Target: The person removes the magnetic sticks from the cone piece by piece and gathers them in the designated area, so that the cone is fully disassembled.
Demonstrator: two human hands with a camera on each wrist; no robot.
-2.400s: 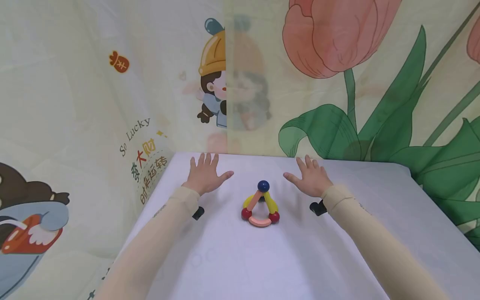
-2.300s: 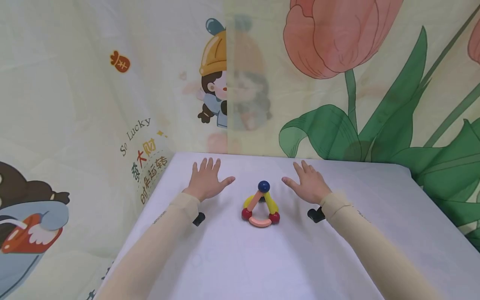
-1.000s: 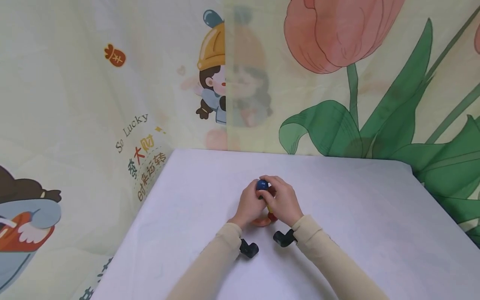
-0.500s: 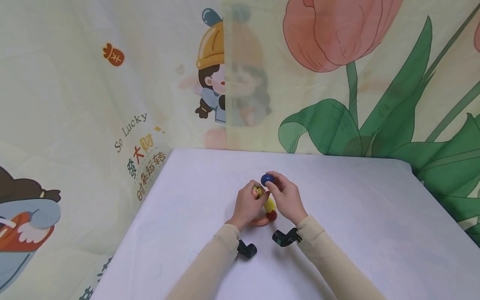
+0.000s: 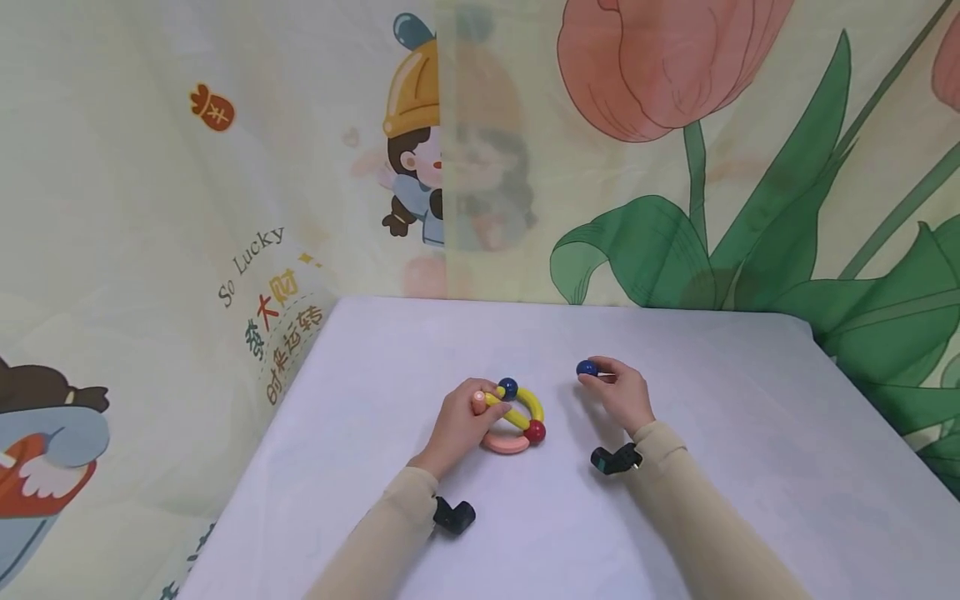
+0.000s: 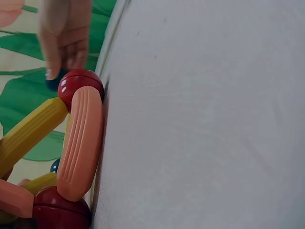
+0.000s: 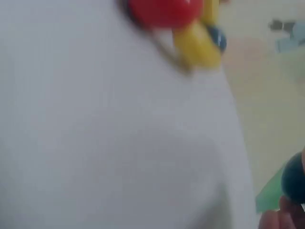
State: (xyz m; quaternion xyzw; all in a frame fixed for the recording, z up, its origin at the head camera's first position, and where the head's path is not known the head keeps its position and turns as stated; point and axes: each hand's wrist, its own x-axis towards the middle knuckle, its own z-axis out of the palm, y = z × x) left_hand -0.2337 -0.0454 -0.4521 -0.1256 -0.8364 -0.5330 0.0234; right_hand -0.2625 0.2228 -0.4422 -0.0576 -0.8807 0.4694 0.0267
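Observation:
A blue ball (image 5: 587, 368) is pinched between the thumb and fingers of my right hand (image 5: 626, 396), held apart from the toy at its right. My left hand (image 5: 457, 425) grips the upper ends of a straight pink rod (image 5: 478, 403) and a straight yellow rod (image 5: 510, 412). Below them on the table lie a curved yellow rod (image 5: 536, 404), a second blue ball (image 5: 507, 387), a red ball (image 5: 535, 431) and a curved pink rod (image 5: 507, 444), joined together. Another red ball (image 6: 59, 210) shows in the left wrist view; my left hand hides it from the head view.
A white-covered table (image 5: 712, 400) carries the toy near its middle. Printed cloth (image 5: 495, 150) hangs behind the table and at the left. Black wrist cameras (image 5: 454, 517) sit under both sleeves.
Both hands came in from either side and took hold of the toy. My right hand then pulled the top blue ball off and carried it right; the left leaned the rods leftward.

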